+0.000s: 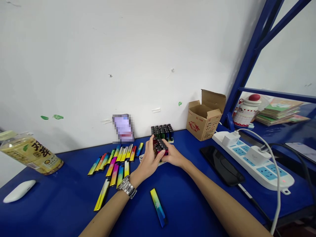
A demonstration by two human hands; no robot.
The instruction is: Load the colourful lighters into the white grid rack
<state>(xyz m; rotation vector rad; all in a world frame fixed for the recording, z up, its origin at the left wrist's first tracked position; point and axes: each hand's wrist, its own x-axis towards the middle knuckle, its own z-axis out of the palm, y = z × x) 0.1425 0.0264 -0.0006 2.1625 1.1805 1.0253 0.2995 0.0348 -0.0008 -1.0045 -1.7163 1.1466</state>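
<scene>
Both of my hands are closed around a cluster of upright lighters (161, 148) with dark tops and reddish sides. My left hand (149, 154) wraps the left side, its thumb pressing the near face. On the right side, my right hand (174, 155) presses against the same cluster. Just behind stands a block of lighters (163, 131) in rows, dark ends up. Parts of a white tray (141, 158) peek out below my hands; the rest is hidden. Several colourful lighters (115, 172) lie loose to the left. A yellow-blue lighter (158, 207) lies between my forearms.
An open cardboard box (203, 123) stands at the back right. Nearer are a black phone (221, 164) with a cable and a white power strip (254, 161). A blurred-out phone (123, 128) leans on the wall. A drink bottle (32, 153) and white mouse (19, 191) are left.
</scene>
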